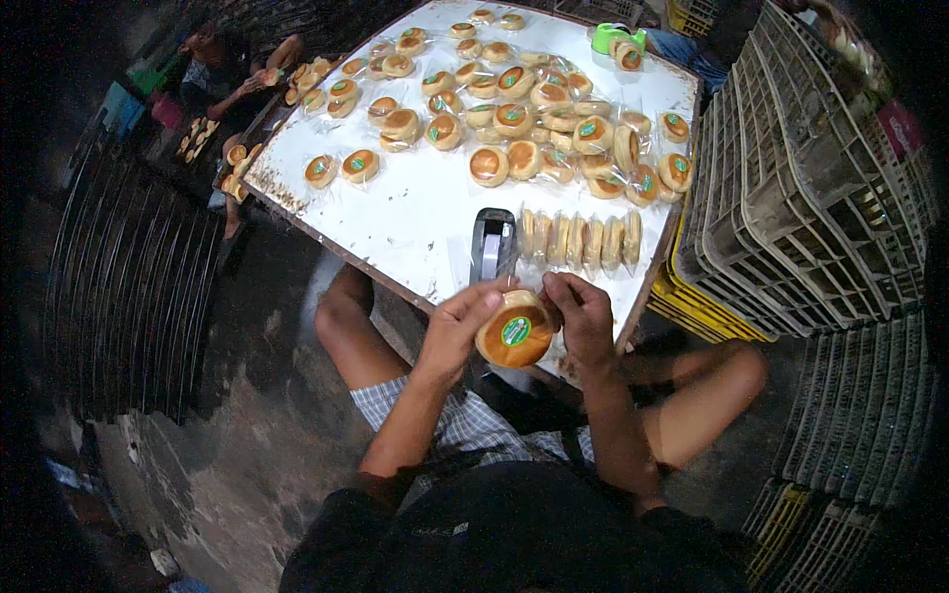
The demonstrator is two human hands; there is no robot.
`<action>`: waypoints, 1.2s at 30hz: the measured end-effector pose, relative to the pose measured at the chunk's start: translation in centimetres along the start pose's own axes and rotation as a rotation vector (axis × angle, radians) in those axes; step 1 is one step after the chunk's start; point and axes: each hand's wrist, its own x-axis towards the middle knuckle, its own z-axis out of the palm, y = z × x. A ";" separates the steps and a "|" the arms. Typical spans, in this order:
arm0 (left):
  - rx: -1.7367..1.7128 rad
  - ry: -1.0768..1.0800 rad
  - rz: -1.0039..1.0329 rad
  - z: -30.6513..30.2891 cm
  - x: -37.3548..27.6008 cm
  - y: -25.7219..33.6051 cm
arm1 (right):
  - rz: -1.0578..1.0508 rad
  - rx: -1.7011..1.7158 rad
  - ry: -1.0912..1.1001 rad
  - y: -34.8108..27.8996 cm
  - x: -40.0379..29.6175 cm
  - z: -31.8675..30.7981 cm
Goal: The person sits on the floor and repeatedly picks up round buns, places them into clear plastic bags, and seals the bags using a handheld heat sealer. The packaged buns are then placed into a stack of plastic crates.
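Between my two hands is a round golden-brown bun [511,348] with a green printed sticker on its top, held over the table's near edge. My left hand [452,333] grips it from the left, thumb on its upper rim. At its upper right, the bent fingers of my right hand [582,311] pinch what looks like clear wrapper film. Just beyond lies a black tape dispenser [495,233]. To the right of the dispenser, a row of wrapped buns [578,241] stands on edge, side by side.
Many bagged buns [511,118] are spread over the white table [356,222]. A green tape dispenser [615,37] sits at the far right corner. Stacked plastic crates [786,185] rise along the right side. Another person [237,81] sits at the far left, near more buns [304,78].
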 end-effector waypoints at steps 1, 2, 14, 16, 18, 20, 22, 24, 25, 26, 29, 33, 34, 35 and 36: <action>-0.045 0.028 0.014 0.3 0.1 0.6 | 0.116 0.081 -0.080 0.1 0.3 -0.2; -0.089 0.057 0.029 0.7 0.3 1.2 | 0.109 0.001 -0.057 0.8 0.4 -0.2; 0.787 0.420 0.715 1.5 0.1 0.2 | 0.038 -0.033 -0.350 0.9 -1.1 1.5; 0.957 0.486 0.931 1.5 0.7 -0.6 | 0.082 0.334 -0.279 1.4 -1.6 2.1; 0.901 0.103 0.699 0.6 -0.4 -0.3 | 0.038 0.625 -0.338 -0.2 -1.9 2.8; 0.739 0.052 0.333 0.6 -0.6 0.1 | -0.205 0.295 -0.138 0.6 -1.4 1.8; 0.673 0.164 0.018 1.3 -0.4 1.4 | -0.376 0.098 -0.057 -0.8 -0.8 1.8; 0.668 0.179 0.146 1.3 -0.4 0.9 | -0.330 -0.056 -0.160 -1.6 -0.3 0.3; 0.665 0.178 0.206 1.4 -0.5 0.7 | -0.233 -0.178 -0.238 -0.4 0.0 -0.8; 0.633 0.194 0.110 1.7 -0.8 0.7 | -0.247 -0.181 -0.230 1.2 0.1 -0.7; 0.516 0.233 -0.108 2.0 -0.7 1.1 | -0.111 -0.165 0.033 0.0 -1.2 1.1; 0.292 0.230 0.174 1.7 -0.2 -0.2 | -0.925 -0.763 -0.107 -2.9 -1.4 0.7; 0.230 0.275 0.218 2.0 -0.1 -0.2 | -0.757 -0.646 -0.120 -1.5 -1.1 0.6; 0.169 0.320 0.261 2.4 -0.1 -0.2 | -0.684 -0.582 -0.151 -1.4 -1.0 0.3; 0.169 0.284 0.186 2.4 -0.2 0.2 | -0.611 -0.522 -0.181 -1.6 -0.9 0.1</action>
